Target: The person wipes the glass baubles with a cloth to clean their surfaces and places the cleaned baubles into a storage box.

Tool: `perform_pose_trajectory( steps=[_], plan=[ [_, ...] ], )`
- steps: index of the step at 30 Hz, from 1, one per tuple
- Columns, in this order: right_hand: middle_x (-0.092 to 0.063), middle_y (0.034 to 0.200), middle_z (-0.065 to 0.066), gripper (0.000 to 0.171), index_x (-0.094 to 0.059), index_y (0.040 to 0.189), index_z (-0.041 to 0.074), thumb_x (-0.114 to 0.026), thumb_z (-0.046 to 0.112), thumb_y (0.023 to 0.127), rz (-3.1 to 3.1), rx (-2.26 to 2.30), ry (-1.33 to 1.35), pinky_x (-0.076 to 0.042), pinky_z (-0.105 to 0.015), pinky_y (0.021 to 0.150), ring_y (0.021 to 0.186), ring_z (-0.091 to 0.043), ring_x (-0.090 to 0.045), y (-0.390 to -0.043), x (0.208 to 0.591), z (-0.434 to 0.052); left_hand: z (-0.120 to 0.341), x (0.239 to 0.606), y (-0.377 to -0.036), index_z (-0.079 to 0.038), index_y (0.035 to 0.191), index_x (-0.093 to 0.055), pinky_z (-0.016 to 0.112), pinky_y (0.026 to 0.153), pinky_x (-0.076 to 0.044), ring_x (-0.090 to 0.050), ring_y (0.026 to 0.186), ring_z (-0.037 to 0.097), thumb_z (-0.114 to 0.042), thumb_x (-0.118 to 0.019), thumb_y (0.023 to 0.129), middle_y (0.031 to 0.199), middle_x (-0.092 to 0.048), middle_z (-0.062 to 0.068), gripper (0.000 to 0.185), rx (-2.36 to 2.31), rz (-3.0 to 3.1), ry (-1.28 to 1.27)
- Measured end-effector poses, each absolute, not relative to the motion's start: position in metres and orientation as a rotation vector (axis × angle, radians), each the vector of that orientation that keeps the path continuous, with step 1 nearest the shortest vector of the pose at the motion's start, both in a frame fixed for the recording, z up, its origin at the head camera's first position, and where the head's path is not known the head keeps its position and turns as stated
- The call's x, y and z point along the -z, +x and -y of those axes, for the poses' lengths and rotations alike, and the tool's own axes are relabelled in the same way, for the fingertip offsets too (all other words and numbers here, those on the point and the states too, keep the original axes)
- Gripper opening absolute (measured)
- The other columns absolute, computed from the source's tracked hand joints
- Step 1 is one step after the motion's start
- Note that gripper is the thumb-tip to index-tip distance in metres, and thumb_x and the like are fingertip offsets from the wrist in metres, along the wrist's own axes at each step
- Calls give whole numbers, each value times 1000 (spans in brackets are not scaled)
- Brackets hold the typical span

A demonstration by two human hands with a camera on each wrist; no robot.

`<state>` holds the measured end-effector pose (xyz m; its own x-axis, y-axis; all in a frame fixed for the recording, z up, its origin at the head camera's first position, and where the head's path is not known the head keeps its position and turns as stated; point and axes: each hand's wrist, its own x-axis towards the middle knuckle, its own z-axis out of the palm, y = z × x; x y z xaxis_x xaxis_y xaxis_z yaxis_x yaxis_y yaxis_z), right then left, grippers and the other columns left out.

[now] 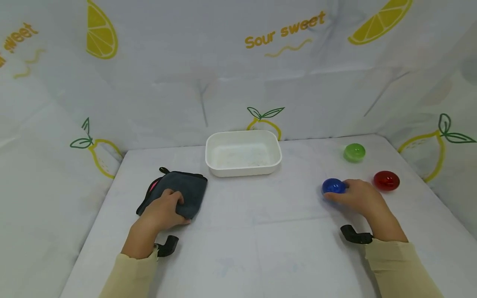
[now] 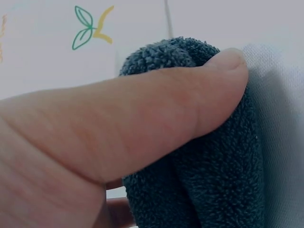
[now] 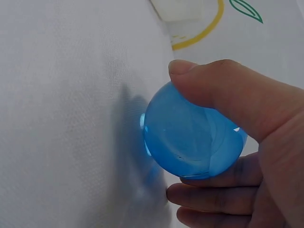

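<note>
A grasping step is judged in hand: the blue ball (image 1: pixel 333 186) — on the surface (image 1: pixel 261 231), right of the white tray (image 1: pixel 243 154) — is pinched by the right hand (image 1: pixel 363 198), while the grey cloth (image 1: pixel 175 198) is gripped by the left hand (image 1: pixel 164 209). A clean lift is called for next.

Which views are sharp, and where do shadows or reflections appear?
Head view: even soft light, edges bend like a wide lens. Left wrist view: thumb slightly soft, dark cloth fibres sharp. Right wrist view: blue ball glossy, casting a bluish shadow on the table.
</note>
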<state>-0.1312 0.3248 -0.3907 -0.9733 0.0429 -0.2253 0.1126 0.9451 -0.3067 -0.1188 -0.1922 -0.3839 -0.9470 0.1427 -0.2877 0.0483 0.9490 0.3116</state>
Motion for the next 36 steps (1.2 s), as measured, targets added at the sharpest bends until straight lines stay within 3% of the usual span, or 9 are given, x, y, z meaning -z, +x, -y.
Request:
perform_pose_trajectory(
  steps=[6,11,13,15,19,23,29,36],
  plan=[
    [-56,121,-40,100,-52,125,-18,-65,70,79,-2956,455,91,-48,-62,85,103,-51,-56,-134,395,-324,196,385,-123,-11,107,-59,50,75,-52,-60,85,28,-39,-88,71,126,-52,17,53,-463,-2805,137],
    [-57,120,-39,98,-54,125,-16,-65,70,80,-3006,483,96,-49,-61,84,104,-51,-56,-137,404,-328,202,390,-130,-6,124,-60,57,90,-49,-61,111,39,-37,-73,88,128,-59,19,50,-487,-2846,161],
    [-56,122,-39,99,-53,128,-15,-63,71,80,-3011,518,110,-49,-61,84,106,-52,-56,-138,405,-325,206,389,-132,-5,129,-59,60,90,-48,-57,118,43,-37,-66,93,131,-60,22,49,-510,-2871,169],
    [-56,124,-39,99,-52,131,-14,-61,72,81,-3018,571,129,-49,-61,84,109,-51,-55,-140,403,-319,210,384,-135,-5,126,-60,57,82,-51,-61,111,41,-38,-60,97,127,-63,21,44,-562,-2910,151],
    [-55,129,-36,99,-50,137,-8,-59,73,81,-3050,685,149,-51,-59,83,114,-50,-53,-146,387,-294,219,363,-135,-8,104,-60,40,64,-47,-60,83,28,-43,-54,99,100,-67,14,35,-792,-3011,110],
    [-55,135,-29,94,-52,140,1,-61,73,80,-3100,778,94,-51,-61,87,121,-48,-51,-150,364,-261,218,335,-130,-7,98,-59,33,60,-47,-57,73,22,-43,-53,100,82,-61,7,37,-1214,-3090,59],
    [-63,131,-18,75,-61,133,5,-79,52,78,-3257,1024,-306,-51,-59,92,121,-40,-59,-147,344,-203,183,314,-133,-2,110,-62,24,61,-55,-65,70,10,-30,-59,100,81,-63,-6,30,-1949,-2807,191],
    [-64,132,-10,69,-67,123,5,-88,43,69,-3292,1161,-852,-54,-47,93,120,-29,-62,-142,339,-142,116,321,-143,-5,111,-61,30,69,-53,-61,81,18,-24,-60,100,92,-62,7,22,-2103,-2574,445]
  ],
)
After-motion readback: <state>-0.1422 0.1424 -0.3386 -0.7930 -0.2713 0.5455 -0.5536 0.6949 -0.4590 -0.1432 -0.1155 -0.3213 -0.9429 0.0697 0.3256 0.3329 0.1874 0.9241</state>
